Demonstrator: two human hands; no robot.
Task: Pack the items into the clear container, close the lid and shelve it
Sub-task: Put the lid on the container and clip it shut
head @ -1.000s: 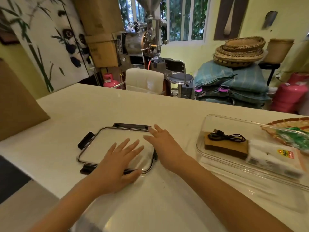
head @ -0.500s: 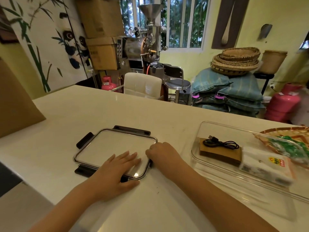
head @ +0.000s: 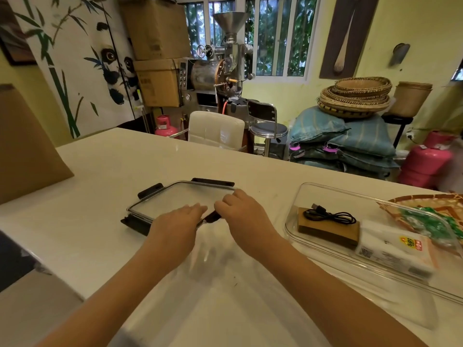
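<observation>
On white counter [head: 100, 171], left hand [head: 175, 225] and right hand [head: 241, 211] clamped on lid [head: 175, 199] near edge, container [head: 325, 194] well right.

Just 1 view, cam worn on the person's head. It looks fwd and down over the white bench [head: 105, 169], from close up. Both arms come in from the bottom of the frame, w/ the left hand [head: 175, 222] and right hand [head: 241, 211] near the middle. Top half shows the room behind, far off. Wide lens, so edges bend.
</observation>
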